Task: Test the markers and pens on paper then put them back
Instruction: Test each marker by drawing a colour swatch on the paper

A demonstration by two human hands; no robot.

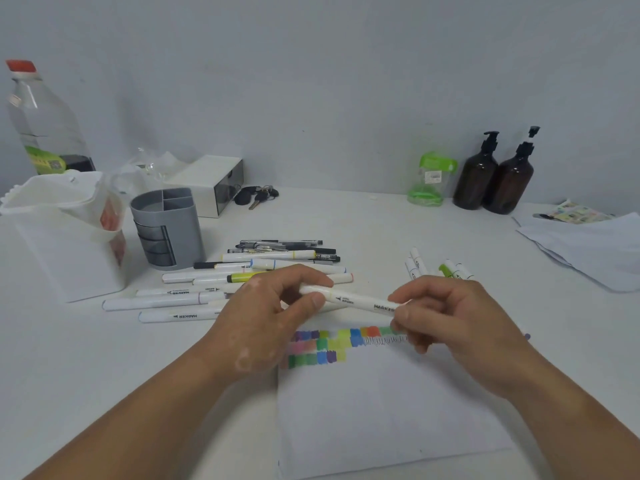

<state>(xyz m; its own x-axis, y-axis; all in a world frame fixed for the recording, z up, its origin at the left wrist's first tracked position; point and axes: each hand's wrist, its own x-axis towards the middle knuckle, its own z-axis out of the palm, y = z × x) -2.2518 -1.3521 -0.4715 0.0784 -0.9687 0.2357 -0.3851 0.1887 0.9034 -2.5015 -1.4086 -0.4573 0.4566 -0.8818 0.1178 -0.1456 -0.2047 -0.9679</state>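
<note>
In the head view, a white marker (356, 300) is held in the air between both hands, just above the top edge of the paper (381, 410). Its long axis runs left to right across the body, with the right end a little lower in the picture. The left end is pinched by the left hand (270, 313) between thumb and forefinger, the other fingers curled loosely behind. The right end is gripped by the right hand (453, 320), its fingers closed round the barrel. Neither hand is nearer, since each holds one end.

Whether a cap is being pulled off or pushed on cannot be told. Either way, the coming move is judged to run along the marker's axis, with the hands drawn apart or pressed together.

Rows of colour swatches (325, 346) lie on the paper directly below the marker. A pile of markers and pens (221, 296) lies on the table (381, 220) behind the left hand, and a smaller cluster of markers (433, 268) lies behind the right hand. The grey holder (168, 230) stands well to the left, on the left hand's side.
</note>
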